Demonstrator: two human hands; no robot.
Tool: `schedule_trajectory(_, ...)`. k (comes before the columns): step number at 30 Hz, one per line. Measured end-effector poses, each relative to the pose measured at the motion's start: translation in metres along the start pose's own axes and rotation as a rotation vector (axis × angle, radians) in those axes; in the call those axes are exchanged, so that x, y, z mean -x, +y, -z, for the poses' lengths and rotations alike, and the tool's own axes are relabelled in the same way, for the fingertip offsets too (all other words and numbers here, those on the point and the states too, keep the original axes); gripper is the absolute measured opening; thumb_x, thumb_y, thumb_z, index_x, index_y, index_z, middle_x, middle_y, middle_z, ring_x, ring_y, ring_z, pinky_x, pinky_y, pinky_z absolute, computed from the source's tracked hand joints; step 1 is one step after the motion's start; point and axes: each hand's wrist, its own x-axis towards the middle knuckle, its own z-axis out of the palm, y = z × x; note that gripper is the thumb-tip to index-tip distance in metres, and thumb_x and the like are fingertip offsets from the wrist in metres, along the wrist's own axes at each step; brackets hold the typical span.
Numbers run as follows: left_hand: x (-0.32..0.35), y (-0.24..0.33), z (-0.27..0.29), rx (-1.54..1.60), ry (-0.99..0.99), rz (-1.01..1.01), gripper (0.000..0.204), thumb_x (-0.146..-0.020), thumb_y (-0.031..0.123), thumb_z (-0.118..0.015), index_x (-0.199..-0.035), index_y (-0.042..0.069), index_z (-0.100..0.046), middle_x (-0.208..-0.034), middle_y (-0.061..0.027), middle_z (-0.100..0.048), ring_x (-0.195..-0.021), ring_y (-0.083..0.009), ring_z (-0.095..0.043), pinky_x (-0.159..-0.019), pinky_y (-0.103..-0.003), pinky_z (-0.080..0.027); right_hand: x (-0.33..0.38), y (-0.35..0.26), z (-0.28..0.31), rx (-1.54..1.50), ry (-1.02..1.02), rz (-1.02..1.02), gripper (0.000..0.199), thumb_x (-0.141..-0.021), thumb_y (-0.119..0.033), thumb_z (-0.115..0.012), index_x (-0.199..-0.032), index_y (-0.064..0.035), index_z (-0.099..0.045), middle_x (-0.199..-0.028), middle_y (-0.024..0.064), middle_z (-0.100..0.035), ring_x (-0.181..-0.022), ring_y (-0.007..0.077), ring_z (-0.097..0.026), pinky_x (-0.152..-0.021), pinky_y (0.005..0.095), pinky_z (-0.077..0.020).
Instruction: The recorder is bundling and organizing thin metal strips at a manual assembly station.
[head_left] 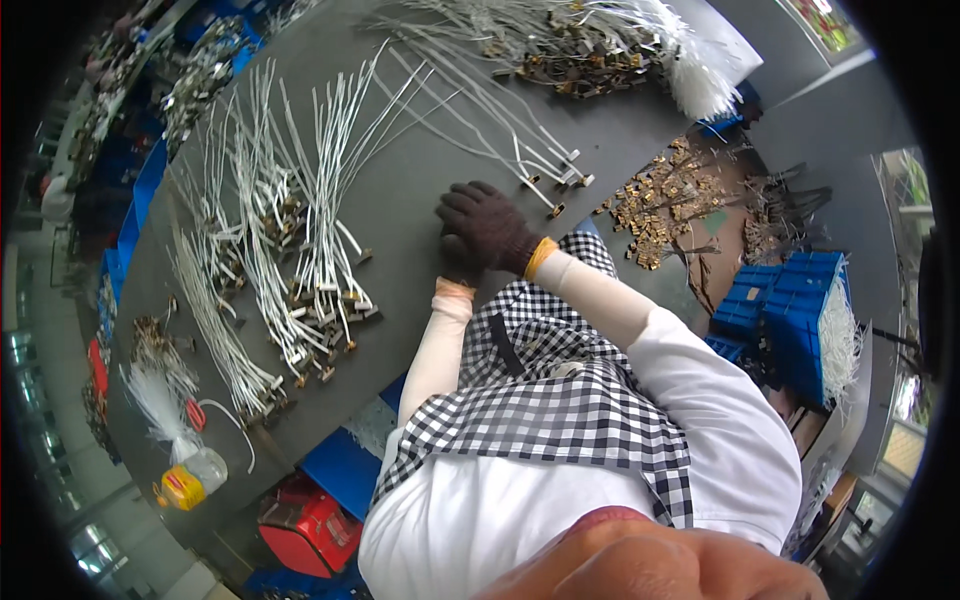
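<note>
A bench of wire leads is shown, with the work judged to be partway through. On the left half of the worktop (405, 205), white leads (330, 215) have been laid in rough rows, their connector ends turned toward the near edge; these are taken to be the portion already handled. A small group of loose leads (515, 150) is spread near the right-hand end, and a tangled heap (590, 65) lies toward the far right corner; both are judged to be left over. Which group is finished cannot be confirmed. The left hand (458, 262) and the right hand (488, 222), both in dark gloves, are held together near the near edge, the right partly covering the left; whether anything is gripped between them cannot be told.

Counts: two hands; three or four overlapping rows; about four loose leads; one tangled heap, its leads uncountable; brass-coloured parts (655, 205), too many to be counted, beside the right end; one bottle (195, 480) at the near left corner; apparently two blue crates (785, 300) beyond the right end.
</note>
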Motion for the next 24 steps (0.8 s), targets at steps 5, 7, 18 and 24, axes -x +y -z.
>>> schedule_trajectory(5,-0.002,-0.025,-0.002,0.163,-0.037,0.178,0.037,-0.1,0.017,-0.052,-0.135,0.006,-0.049,-0.131,-0.0111,-0.055,-0.127,-0.0235,-0.052,-0.107,-0.035,-0.042,-0.007,0.009,0.01,-0.201,0.077,-0.061,0.05,-0.088,-0.021,-0.063,-0.134,-0.0044,-0.053,-0.134,0.0182,-0.055,-0.125,0.036,-0.051,-0.11,0.0456,-0.0372)
schedule_trajectory(7,-0.037,0.016,0.012,-0.278,-0.108,0.068,0.032,-0.099,0.014,-0.055,-0.131,0.006,-0.054,-0.123,-0.0103,-0.061,-0.122,-0.0242,-0.057,-0.105,-0.036,-0.045,-0.007,0.02,0.022,-0.552,0.39,-0.217,0.045,-0.095,-0.016,-0.054,-0.137,-0.003,-0.051,-0.136,0.0182,-0.055,-0.128,0.0335,-0.051,-0.111,0.0436,-0.0372)
schedule_trajectory(18,-0.081,0.12,-0.002,0.686,0.115,0.3,0.017,-0.098,0.018,-0.06,-0.108,0.004,-0.061,-0.099,-0.0049,-0.066,-0.087,-0.0178,-0.065,-0.082,-0.034,-0.053,0.01,0.054,0.056,-1.237,0.624,-0.632,0.046,-0.104,-0.028,-0.045,-0.14,-0.0012,-0.048,-0.135,0.0118,-0.056,-0.124,0.0211,-0.053,-0.107,0.0348,-0.0412)
schedule_trajectory(24,-0.087,0.12,0.011,0.537,-0.433,0.236,0.033,-0.09,0.005,-0.064,-0.122,0.001,-0.061,-0.094,-0.009,-0.069,-0.086,-0.0186,-0.068,-0.074,-0.032,-0.054,0.002,0.066,0.126,-1.141,-0.14,-0.462,0.039,-0.1,-0.024,-0.054,-0.132,-0.004,-0.056,-0.127,0.01,-0.062,-0.117,0.0191,-0.057,-0.104,0.0344,-0.044)
